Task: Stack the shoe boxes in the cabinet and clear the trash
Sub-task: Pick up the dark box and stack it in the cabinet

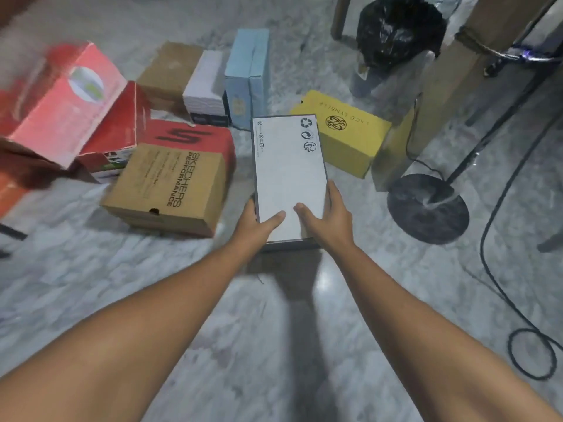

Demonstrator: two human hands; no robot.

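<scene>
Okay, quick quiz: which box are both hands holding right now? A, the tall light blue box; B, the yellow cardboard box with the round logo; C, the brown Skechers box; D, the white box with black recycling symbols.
D: the left hand and right hand grip the near end of the white box with black recycling symbols, thumbs on its top face.

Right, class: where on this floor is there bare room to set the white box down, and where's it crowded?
Bare floor lies between the forearms and left of them, in front of the Skechers box. Crowded beyond the white box: red boxes across to the yellow box and stand base.
</scene>
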